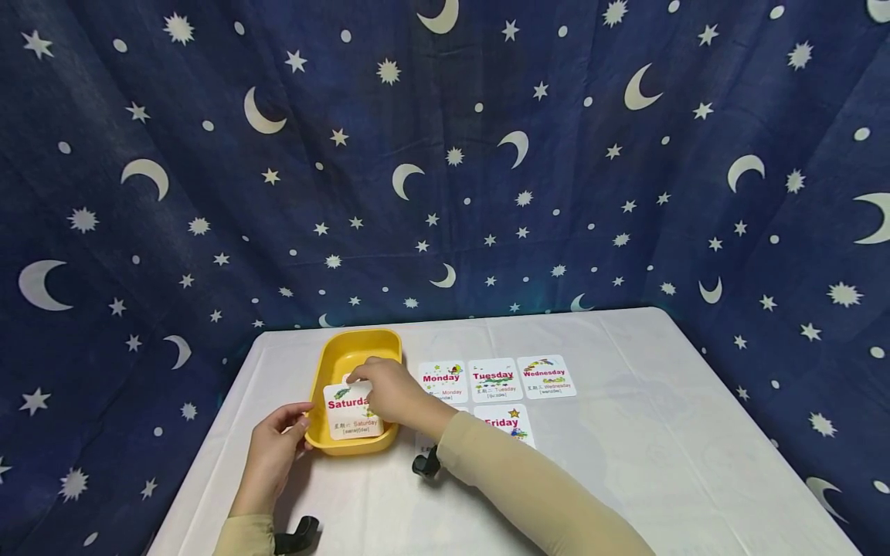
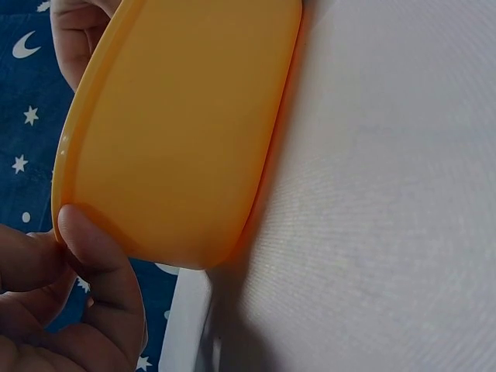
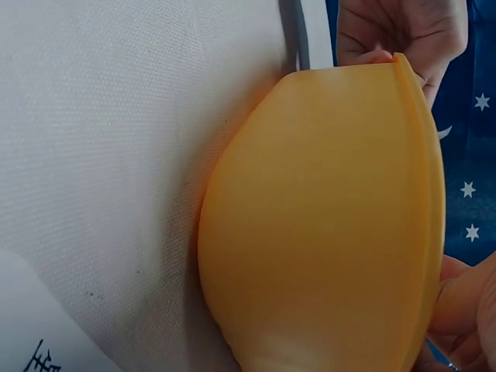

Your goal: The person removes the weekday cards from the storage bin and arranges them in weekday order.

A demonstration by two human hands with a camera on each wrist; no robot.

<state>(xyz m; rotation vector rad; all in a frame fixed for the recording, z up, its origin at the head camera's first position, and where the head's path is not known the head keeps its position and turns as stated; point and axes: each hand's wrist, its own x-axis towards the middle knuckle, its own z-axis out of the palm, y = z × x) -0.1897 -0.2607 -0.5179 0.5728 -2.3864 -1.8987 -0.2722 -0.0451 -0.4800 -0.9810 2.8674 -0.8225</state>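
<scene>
A yellow plastic tray (image 1: 352,447) stands at the left of the table, and a white card reading "Saturday" (image 1: 353,426) shows over its near half. My right hand (image 1: 398,392) reaches in from the right and grips that card at its upper right, covering part of the word. A sliver of another white card shows behind its top edge. My left hand (image 1: 270,455) pinches the tray's near left rim; in the left wrist view the thumb (image 2: 97,248) presses on the outer wall. The right wrist view shows mostly the tray's outer side (image 3: 325,209).
Right of the tray lie cards reading "Monday" (image 1: 443,378), "Tuesday" (image 1: 494,380) and "Wednesday" (image 1: 546,377). Below them is a "Friday" card (image 1: 511,421), with another card mostly hidden under my right forearm. A white cloth covers the table (image 1: 660,448); a starry blue curtain (image 1: 445,193) hangs behind.
</scene>
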